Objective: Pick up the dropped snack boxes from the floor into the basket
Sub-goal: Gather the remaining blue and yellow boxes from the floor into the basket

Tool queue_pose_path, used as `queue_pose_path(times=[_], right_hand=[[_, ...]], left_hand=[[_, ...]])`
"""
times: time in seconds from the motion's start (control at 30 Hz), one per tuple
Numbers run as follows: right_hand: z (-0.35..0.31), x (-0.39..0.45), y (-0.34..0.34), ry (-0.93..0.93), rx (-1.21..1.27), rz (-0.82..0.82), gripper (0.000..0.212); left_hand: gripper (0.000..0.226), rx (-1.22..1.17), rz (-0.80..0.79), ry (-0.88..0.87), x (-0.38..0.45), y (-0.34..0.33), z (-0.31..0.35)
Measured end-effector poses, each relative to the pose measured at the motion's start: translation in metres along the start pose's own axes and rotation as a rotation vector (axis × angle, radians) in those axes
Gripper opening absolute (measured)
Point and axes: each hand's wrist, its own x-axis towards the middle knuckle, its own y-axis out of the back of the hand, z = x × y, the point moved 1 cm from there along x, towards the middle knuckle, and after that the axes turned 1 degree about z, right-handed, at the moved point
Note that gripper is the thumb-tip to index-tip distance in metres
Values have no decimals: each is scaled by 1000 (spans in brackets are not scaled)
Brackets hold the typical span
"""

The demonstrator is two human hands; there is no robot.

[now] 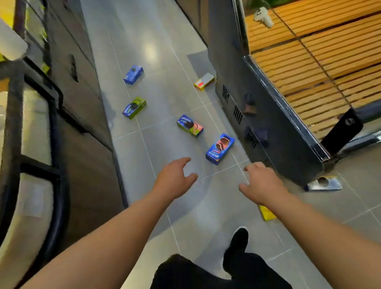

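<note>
Several snack boxes lie scattered on the grey tiled floor of an aisle. Nearest is a blue box with a pink cookie picture (220, 149), then a blue-green box (190, 125), a blue and lime box (134, 107), a plain blue box (133, 74) and a yellow-grey box (204, 81) by the right cabinet. A yellow object (266, 212) peeks from under my right forearm. My left hand (175, 180) and right hand (260, 183) reach forward above the floor, fingers relaxed, holding nothing. No basket is in view.
A dark display cabinet (258, 104) with wooden slat shelves (316, 55) bounds the aisle on the right; its metal foot (323, 184) sticks out. Dark glass-topped freezers (43, 141) line the left. My black shoe (236, 245) stands on the floor below.
</note>
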Motion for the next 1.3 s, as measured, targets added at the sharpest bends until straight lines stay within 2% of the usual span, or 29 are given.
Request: queue_pose_path(times=[0.3, 0.53, 0.73, 0.9, 1.03, 1.3], right_hand=[[38, 119, 73, 88, -23, -84, 61], [23, 222, 93, 99, -91, -142, 58], [-21, 317, 90, 86, -93, -257, 58], [-36, 395, 72, 13, -111, -323, 57], [-44, 437, 37, -41, 8, -383, 52], [5, 560, -92, -155, 168, -484, 44]], left_hand=[[58, -84, 56, 96, 100, 11, 65], [59, -156, 38, 146, 198, 24, 53], [59, -240, -49, 202, 300, 32, 19], [56, -267, -130, 238, 382, 16, 4], [57, -252, -200, 292, 424, -11, -21], [57, -261, -295, 406, 522, -138, -68]])
